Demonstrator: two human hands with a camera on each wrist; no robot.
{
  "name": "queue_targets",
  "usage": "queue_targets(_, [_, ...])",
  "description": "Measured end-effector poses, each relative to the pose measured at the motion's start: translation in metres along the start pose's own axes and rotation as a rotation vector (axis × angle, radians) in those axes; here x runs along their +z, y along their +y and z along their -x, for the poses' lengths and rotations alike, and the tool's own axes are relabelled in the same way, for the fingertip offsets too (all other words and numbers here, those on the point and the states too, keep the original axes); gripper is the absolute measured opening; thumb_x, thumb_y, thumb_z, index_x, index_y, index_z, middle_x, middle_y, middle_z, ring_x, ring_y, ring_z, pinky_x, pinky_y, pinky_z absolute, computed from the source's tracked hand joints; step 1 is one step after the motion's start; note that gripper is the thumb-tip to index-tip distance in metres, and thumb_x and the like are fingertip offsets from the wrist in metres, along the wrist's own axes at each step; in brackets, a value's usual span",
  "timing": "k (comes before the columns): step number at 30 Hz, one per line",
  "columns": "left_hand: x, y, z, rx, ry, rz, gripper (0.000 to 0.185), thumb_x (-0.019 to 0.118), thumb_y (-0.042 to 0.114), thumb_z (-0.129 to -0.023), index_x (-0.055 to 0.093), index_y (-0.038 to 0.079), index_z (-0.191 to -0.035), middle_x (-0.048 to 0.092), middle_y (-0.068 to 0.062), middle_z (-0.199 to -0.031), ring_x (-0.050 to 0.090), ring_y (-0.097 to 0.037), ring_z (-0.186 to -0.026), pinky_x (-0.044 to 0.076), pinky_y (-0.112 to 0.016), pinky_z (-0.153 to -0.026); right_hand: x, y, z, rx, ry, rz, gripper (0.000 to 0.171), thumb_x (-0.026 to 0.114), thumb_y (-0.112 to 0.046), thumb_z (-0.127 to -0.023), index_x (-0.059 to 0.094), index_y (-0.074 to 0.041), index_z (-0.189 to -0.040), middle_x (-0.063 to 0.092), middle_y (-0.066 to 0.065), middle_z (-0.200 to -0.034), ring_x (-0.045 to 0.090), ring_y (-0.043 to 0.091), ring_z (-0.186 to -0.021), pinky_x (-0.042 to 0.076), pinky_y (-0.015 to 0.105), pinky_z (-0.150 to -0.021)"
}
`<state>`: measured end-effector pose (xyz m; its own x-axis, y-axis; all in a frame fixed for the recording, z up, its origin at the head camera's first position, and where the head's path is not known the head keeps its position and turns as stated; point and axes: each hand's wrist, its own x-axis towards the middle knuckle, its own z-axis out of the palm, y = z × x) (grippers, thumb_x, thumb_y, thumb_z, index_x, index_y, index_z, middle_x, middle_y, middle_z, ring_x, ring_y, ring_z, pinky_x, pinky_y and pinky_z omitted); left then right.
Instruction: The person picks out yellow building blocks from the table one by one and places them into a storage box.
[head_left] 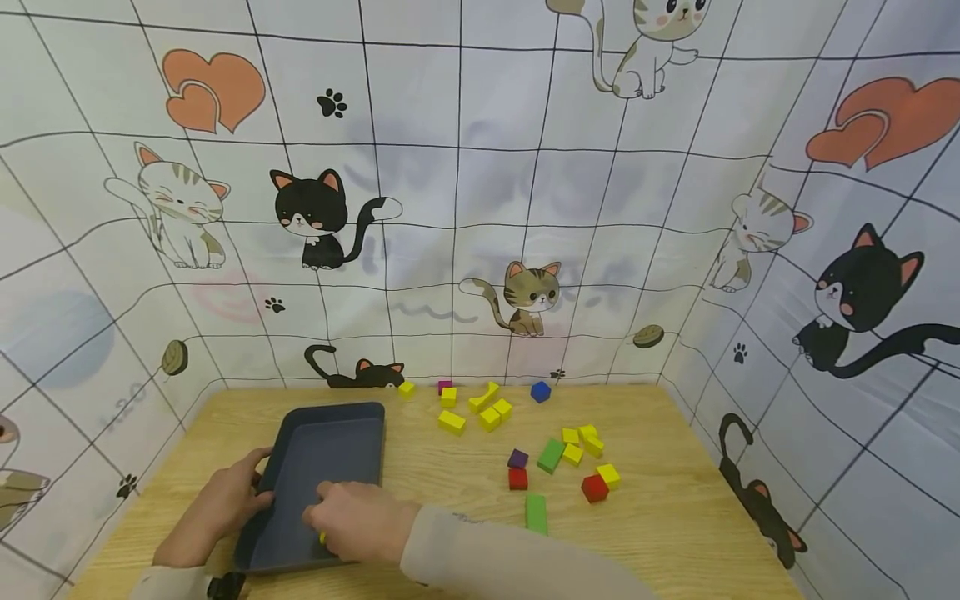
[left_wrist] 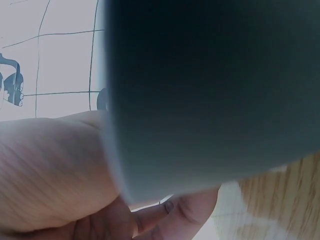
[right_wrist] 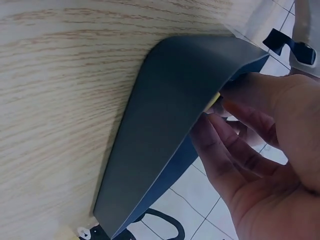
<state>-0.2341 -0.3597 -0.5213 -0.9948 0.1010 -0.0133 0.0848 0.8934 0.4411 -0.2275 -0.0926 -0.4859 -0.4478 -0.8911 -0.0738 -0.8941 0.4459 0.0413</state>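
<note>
Right hand [head_left: 360,518] pinching yellow block [right_wrist: 214,103] inside dark tray [head_left: 330,433], left hand [head_left: 221,504] gripping tray's left rim.

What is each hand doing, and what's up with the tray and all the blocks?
Left hand: grips the tray's left rim.
Right hand: inside the tray, fingers curled round a small yellow block.
Tray: dark blue, lying flat on the table, its far part bare.
Loose blocks: yellow, green, red, blue and purple, scattered on the table outside the tray.
</note>
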Motion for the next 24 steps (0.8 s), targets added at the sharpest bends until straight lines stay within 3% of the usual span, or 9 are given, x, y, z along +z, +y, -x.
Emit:
queue_targets(7, [0.001,0.0,0.0,0.002,0.006,0.004,0.08,0.09,0.002,-0.094,0.047,-0.021,-0.159,0.082,-0.027,-0.105,0.08,-0.038,-0.091,0.065,-0.054,-0.078,-0.005,0.012,0.009,0.008,0.061,-0.041,0.031,0.077,-0.03,-0.114,0.08,-0.032,-0.145,0.074,-0.009,-0.128,0.067,-0.002,-0.095,0.056,0.009,-0.087])
queue_targets(14, [0.001,0.002,-0.001,-0.003,0.003,-0.002,0.08,0.089,0.002,-0.094,0.047,-0.021,-0.159,0.082,-0.025,-0.104,0.08,-0.035,-0.088,0.065,-0.053,-0.077,-0.01,0.03,0.022,0.074,0.137,-0.039,0.035,0.077,-0.026,-0.112,0.08,-0.03,-0.146,0.071,-0.006,-0.123,0.057,0.004,-0.091,0.049,0.011,-0.076])
queue_targets(18, [0.001,0.002,-0.001,-0.001,0.002,-0.004,0.081,0.09,0.002,-0.094,0.046,-0.021,-0.159,0.081,-0.027,-0.105,0.08,-0.037,-0.089,0.065,-0.054,-0.078,-0.009,0.045,0.03,0.144,0.166,-0.041,0.038,0.079,-0.029,-0.111,0.079,-0.032,-0.149,0.07,-0.005,-0.129,0.059,0.006,-0.1,0.05,0.012,-0.078])
queue_targets(24, [0.002,0.0,-0.002,0.008,0.002,-0.008,0.081,0.09,0.002,-0.094,0.046,-0.021,-0.159,0.082,-0.03,-0.107,0.081,-0.04,-0.092,0.066,-0.055,-0.08,-0.006,0.071,0.041,0.23,0.197,-0.094,0.045,0.082,-0.027,-0.109,0.077,-0.029,-0.153,0.071,-0.001,-0.144,0.068,0.011,-0.121,0.059,0.016,-0.092])
